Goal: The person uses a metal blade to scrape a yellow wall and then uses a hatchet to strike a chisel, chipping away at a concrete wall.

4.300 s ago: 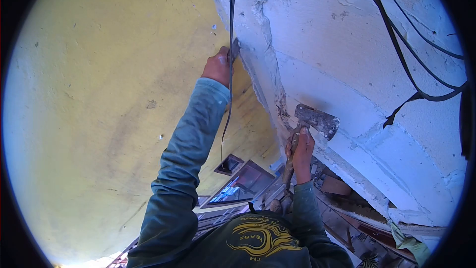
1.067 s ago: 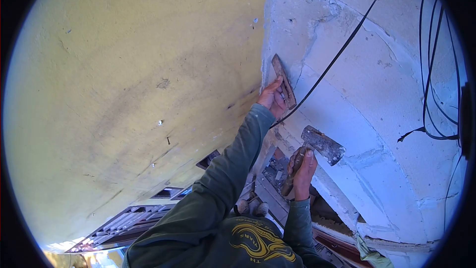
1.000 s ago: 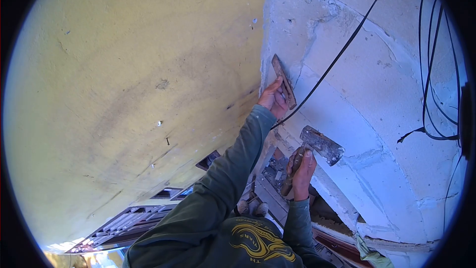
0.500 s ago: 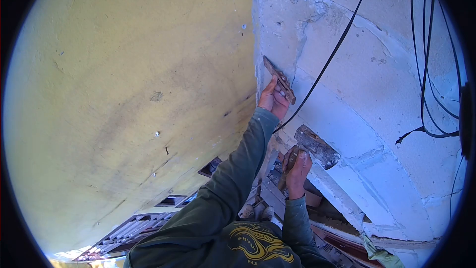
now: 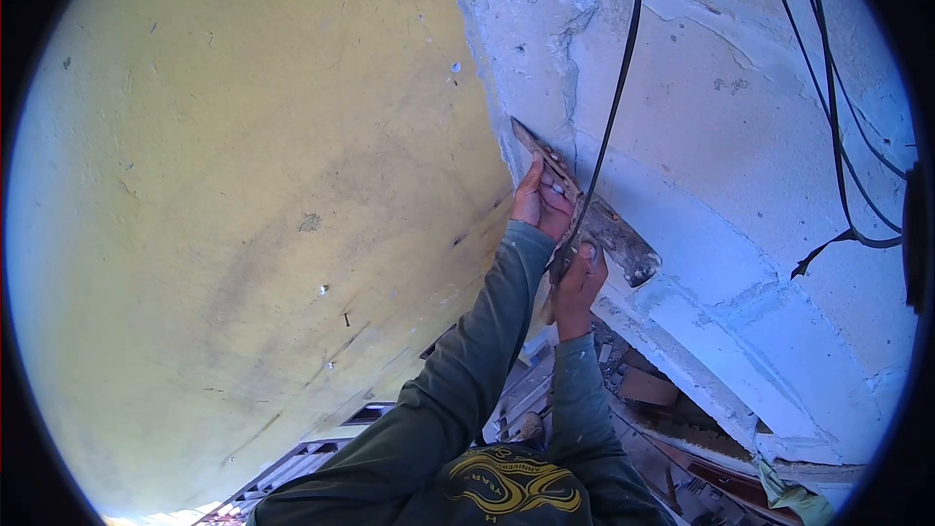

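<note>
My left hand (image 5: 542, 200) grips a flat, worn chisel (image 5: 531, 141) whose tip meets the rough white wall (image 5: 604, 78) close to its corner with the yellow wall (image 5: 341, 136). In my right hand (image 5: 581, 282) is a hammer (image 5: 620, 242) with a thick, dusty, block-shaped head. The head is up against the chisel's rear end in this view, just below and right of my left fingers. Part of the hammer's handle shows below my right fist; the rest is hidden by the fingers.
A black cable (image 5: 623, 78) hangs across the white wall and passes by both hands. More black cables (image 5: 831, 107) dangle at the right. A nail (image 5: 346, 319) sticks out of the yellow wall. Rubble and a brown block (image 5: 648, 387) lie below, with green cloth (image 5: 794, 495) at lower right.
My right hand has swung the hammer up and left, from below the chisel to its rear end. The chisel stays at the wall corner. The view has shifted slightly.
</note>
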Demonstrator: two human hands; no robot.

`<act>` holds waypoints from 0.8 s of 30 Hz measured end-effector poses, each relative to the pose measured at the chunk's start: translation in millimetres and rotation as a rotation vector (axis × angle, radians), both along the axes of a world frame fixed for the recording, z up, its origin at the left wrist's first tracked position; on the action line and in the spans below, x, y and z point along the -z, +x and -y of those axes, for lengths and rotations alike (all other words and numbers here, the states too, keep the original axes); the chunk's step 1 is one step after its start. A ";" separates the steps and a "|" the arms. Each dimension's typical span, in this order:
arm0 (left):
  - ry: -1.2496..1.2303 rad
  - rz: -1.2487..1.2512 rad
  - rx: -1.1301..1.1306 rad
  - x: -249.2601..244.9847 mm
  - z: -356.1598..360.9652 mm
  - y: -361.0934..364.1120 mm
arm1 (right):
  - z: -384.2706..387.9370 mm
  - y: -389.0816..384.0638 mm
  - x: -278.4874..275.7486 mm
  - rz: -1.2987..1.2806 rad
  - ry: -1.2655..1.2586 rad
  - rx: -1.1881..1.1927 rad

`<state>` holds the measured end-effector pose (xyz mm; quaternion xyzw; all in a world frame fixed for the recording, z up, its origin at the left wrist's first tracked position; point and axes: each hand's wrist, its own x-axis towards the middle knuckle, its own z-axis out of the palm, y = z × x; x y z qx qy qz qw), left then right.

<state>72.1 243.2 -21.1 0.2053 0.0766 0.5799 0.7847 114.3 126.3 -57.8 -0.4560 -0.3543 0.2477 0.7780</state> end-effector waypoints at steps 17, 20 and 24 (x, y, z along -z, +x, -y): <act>0.012 -0.006 0.067 3.2 -0.1 -2.3 | 17.9 -3.1 8.6 -0.234 0.230 -0.171; -0.037 -0.024 -0.029 -6.3 6.3 3.8 | 8.2 6.7 -1.7 0.017 -0.023 -0.067; -0.066 0.061 0.030 4.6 -2.0 1.0 | 5.5 -6.3 1.1 -0.112 0.127 -0.056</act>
